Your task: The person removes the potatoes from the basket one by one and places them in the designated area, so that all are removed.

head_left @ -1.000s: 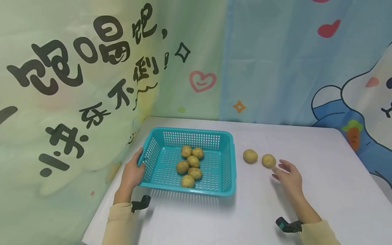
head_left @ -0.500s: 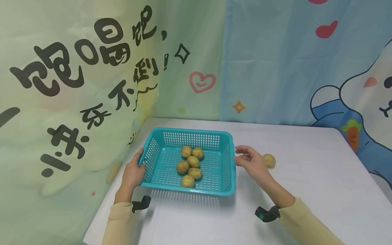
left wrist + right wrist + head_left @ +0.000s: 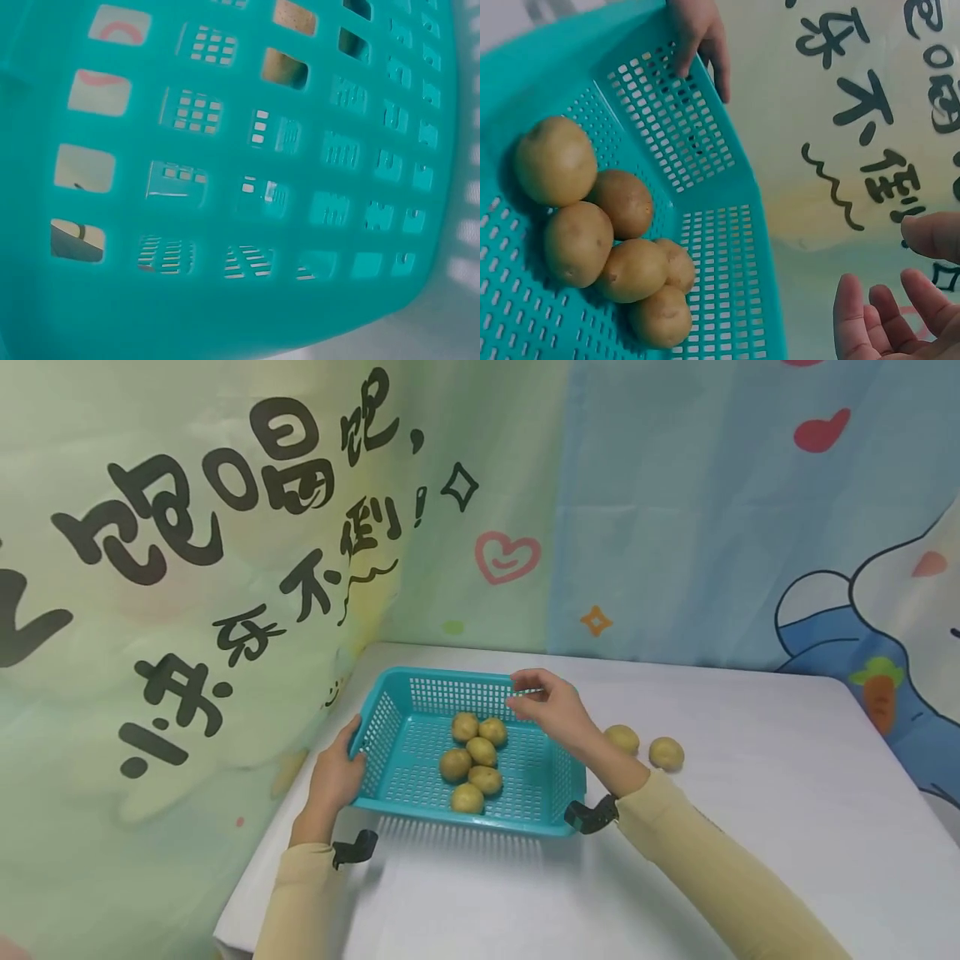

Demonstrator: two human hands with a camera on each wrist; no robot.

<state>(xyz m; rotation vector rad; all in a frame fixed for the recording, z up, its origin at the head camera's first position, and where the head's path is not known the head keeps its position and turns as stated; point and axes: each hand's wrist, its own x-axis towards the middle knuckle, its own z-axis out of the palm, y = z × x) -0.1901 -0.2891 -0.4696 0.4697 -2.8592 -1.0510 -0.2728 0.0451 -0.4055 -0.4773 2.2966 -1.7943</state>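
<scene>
A turquoise plastic basket (image 3: 465, 821) with perforated walls holds several potatoes (image 3: 455, 764), clustered around its middle. My left hand (image 3: 336, 774) grips the basket's left rim, its thumb on the inner side. Over the basket's back right part hovers my right hand (image 3: 555, 706), fingers loosely bent with nothing between them. In the right wrist view, that right hand (image 3: 896, 322) shows thumb and fingers apart, beyond the basket rim (image 3: 751, 176). The left wrist view is filled by the basket's outer wall (image 3: 225, 307); the left fingers are hidden there.
Two loose potatoes lie on the white table (image 3: 720, 827) right of the basket: a nearer-to-basket potato (image 3: 622, 739), partly behind my right forearm, and a farther potato (image 3: 667, 753). A printed cloth backdrop (image 3: 480, 460) rises behind and along the left side.
My right hand has moved left, from beside the loose potatoes to above the basket's back right. My left hand keeps hold of the rim. The potatoes stay where they were.
</scene>
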